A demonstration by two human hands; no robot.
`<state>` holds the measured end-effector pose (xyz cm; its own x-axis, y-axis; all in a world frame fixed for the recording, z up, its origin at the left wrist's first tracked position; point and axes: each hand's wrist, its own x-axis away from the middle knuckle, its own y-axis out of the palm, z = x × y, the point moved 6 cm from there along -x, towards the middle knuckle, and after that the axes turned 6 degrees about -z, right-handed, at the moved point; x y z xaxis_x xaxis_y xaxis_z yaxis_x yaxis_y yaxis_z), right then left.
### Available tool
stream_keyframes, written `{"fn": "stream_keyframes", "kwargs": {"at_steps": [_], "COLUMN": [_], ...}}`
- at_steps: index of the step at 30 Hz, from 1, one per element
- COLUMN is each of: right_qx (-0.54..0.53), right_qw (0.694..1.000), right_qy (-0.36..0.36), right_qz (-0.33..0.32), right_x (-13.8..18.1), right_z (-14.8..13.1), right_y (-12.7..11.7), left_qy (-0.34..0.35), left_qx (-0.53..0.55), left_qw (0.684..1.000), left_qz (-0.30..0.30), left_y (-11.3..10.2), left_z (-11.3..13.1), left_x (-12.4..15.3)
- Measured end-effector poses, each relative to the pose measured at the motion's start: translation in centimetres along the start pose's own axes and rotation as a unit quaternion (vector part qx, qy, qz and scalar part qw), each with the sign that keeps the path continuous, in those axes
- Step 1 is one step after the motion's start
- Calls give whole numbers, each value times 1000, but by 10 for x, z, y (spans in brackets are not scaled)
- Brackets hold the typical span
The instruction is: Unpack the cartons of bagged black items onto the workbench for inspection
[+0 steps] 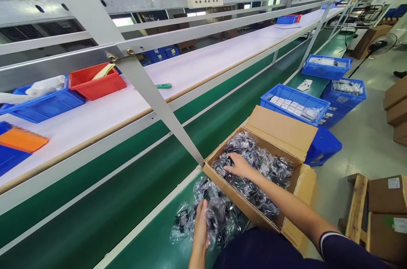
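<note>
While the right hand (pixel 239 165) reaches into the open box (pixel 282 133) at lower centre of the frame, its fingers lie spread over the bags (pixel 263 167) of dark parts that fill it, touching them; whether its grip has closed on one I cannot tell. Lower down, the left hand (pixel 201 226) rests against a pile (pixel 206 214) of the same clear bags on the green belt (pixel 133 184), just left of the box, fingers laid flat along the plastic and not visibly closed. Behind the box at right stand blue bins (pixel 291 101) holding small white packs. A white tabletop (pixel 203 63) runs diagonally across the upper frame, carrying a red bin (pixel 97 82) and a blue tray (pixel 44 103) at left and a green tool (pixel 163 86) near centre. Cartons (pixel 386 197) on a pallet (pixel 356 205) sit at lower right.
</note>
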<state>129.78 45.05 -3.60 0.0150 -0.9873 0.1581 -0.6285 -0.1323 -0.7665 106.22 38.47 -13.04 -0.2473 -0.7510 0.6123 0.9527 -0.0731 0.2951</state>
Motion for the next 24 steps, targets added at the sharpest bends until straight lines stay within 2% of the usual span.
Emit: {"fn": "stream_keyframes", "kwargs": {"at_steps": [2, 4, 7, 10, 13, 15, 16, 17, 18, 21, 22, 24], "right_qx": [37, 28, -14, -108, -245, -327, -390, -471, -563, -783, -813, -843], "right_qw": [990, 984, 981, 976, 956, 934, 911, 874, 820, 616, 575, 526], "right_qy": [126, 167, 180, 171, 145, 121, 103, 84, 64, 38, 40, 40], "right_qz": [45, 58, 73, 78, 77, 83, 85, 85, 83, 80, 85, 106], "right_x": [-21, -37, -46, -40, -15, 14, 32, 50, 70, 127, 143, 172], "right_z": [29, 46, 57, 62, 71, 79, 83, 87, 91, 103, 107, 114], "right_y": [2, 8, 14, 10, -7, -24, -32, -38, -43, -44, -41, -35], "left_qy": [1, 0, 3, 19, 57, 86, 103, 120, 137, 187, 204, 245], "left_qx": [-7, 1, 0, -6, -47, -89, -112, -137, -165, -261, -295, -369], "left_qw": [999, 998, 998, 998, 996, 992, 988, 983, 977, 945, 930, 888], "left_qz": [45, 55, 64, 66, 49, 31, 20, 8, -7, -62, -82, -123], "left_y": [-20, -35, -45, -43, -32, -21, -14, -5, 5, 42, 56, 88], "left_z": [-8, -14, -16, -10, 1, 11, 16, 22, 28, 45, 49, 55], "left_x": [-1, 0, 5, 8, 8, 7, 6, 5, 4, 0, -1, -2]}}
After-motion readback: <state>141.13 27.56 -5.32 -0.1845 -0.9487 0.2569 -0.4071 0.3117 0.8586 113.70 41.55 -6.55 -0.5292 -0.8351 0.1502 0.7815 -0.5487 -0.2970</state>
